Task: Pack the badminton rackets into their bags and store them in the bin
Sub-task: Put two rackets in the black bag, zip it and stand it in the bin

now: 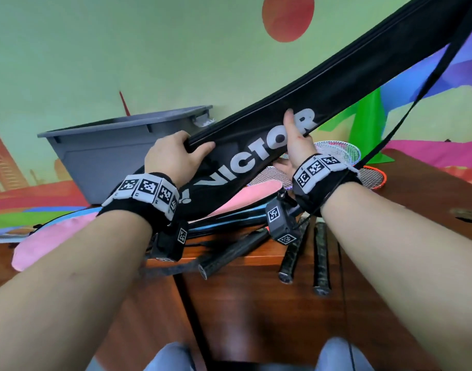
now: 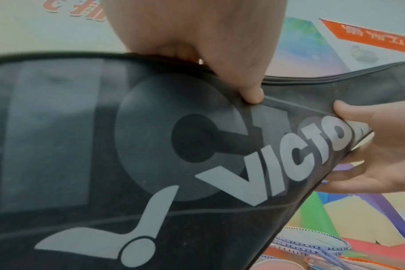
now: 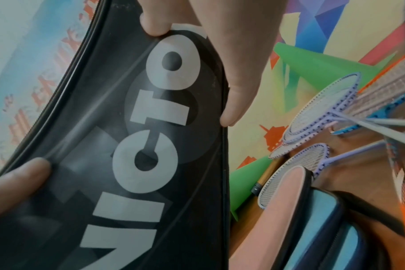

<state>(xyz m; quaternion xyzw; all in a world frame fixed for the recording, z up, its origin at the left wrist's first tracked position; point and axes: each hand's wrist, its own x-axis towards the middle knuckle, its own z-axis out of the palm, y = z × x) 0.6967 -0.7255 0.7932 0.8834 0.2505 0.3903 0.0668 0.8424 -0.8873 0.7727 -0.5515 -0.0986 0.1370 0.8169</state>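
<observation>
Left hand (image 1: 173, 156) curls over the bag (image 1: 336, 84) edge — firm grip. Right hand (image 1: 296, 145) pinches the far edge — thumb on top.

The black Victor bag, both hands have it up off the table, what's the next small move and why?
Probably find the zipper pull and start opening the black Victor bag. The left hand grips its zippered edge, the right hand pinches the opposite edge, the zipper looks closed, and the rackets lie unpacked on the table.
</observation>
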